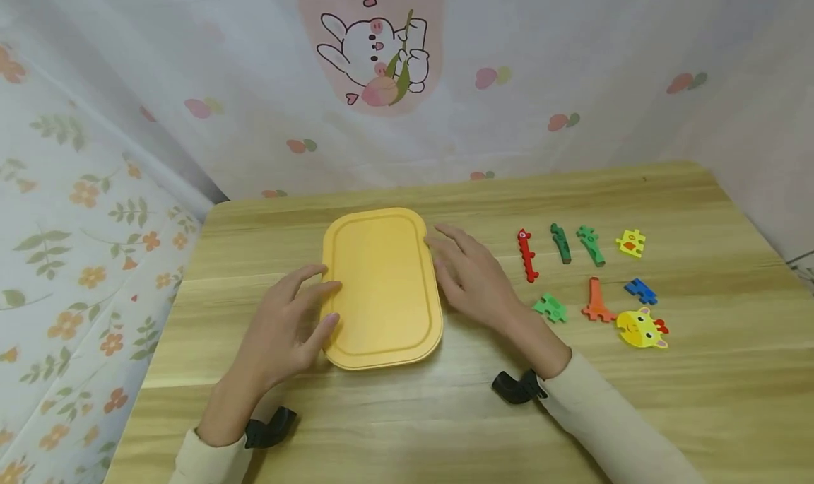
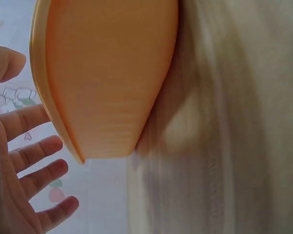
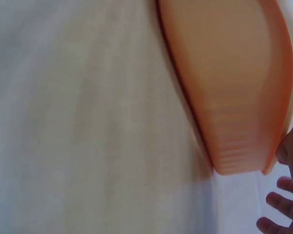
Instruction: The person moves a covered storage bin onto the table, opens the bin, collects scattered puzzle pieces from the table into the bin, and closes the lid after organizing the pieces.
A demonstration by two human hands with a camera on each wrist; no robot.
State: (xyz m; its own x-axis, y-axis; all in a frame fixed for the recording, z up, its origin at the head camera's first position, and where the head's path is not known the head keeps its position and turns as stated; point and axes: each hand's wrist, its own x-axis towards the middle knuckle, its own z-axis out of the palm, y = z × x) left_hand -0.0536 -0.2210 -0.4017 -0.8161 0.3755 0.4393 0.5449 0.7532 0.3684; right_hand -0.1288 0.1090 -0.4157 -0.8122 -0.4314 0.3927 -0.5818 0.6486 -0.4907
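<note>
A: How does each grip sit on the yellow tray [image 1: 381,286]?

B: The left hand [image 1: 286,328] lies against the tray's left long edge, fingers straight and spread, thumb on the rim near the low corner. The right hand [image 1: 473,275] mirrors it on the right edge, fingers flat and extended. Neither curls round anything; both grips are apart, simply touching

A: Why one hand either side?

B: My guess is that it steadies or squares the tray, since it lies flat in the middle of the wooden surface [image 1: 699,413] with its long side running away from the person

A: And the pieces?

B: Well apart to the right, laid out singly: a red piece [image 1: 527,255], two dark green ones [image 1: 561,243], a yellow giraffe head [image 1: 641,328], a blue piece [image 1: 640,290]. Spread like that, each stays easy to see and reach
</note>
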